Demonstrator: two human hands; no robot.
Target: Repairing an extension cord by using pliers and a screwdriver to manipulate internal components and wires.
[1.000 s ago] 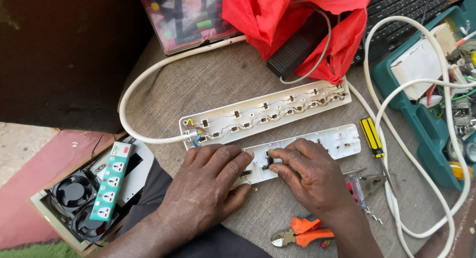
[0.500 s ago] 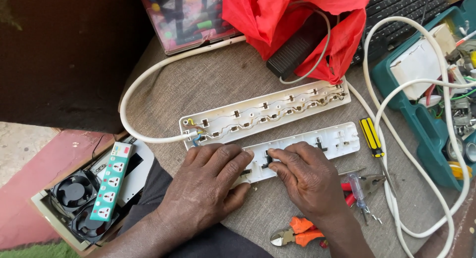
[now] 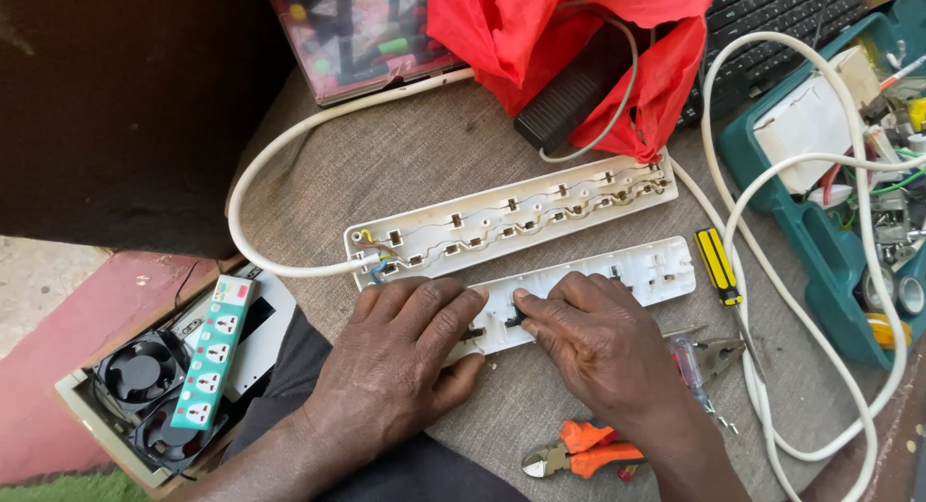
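Left hand (image 3: pixel 400 362): flat on the white cover (image 3: pixel 617 285) of an opened power strip, fingers pressed together, holding it down. Right hand (image 3: pixel 603 343): fingers (image 3: pixel 531 304) bunched, pinching a small dark part on the same cover. Cover lies mid-counter (image 3: pixel 386 174), just in front of the strip's wired base (image 3: pixel 511 217). Nearby: 1 yellow-handled screwdriver (image 3: pixel 717 264), 1 orange-handled cutter (image 3: pixel 579 454), 1 white cable (image 3: pixel 260 174).

Two bare, sleeveless forearms; dark trousers.
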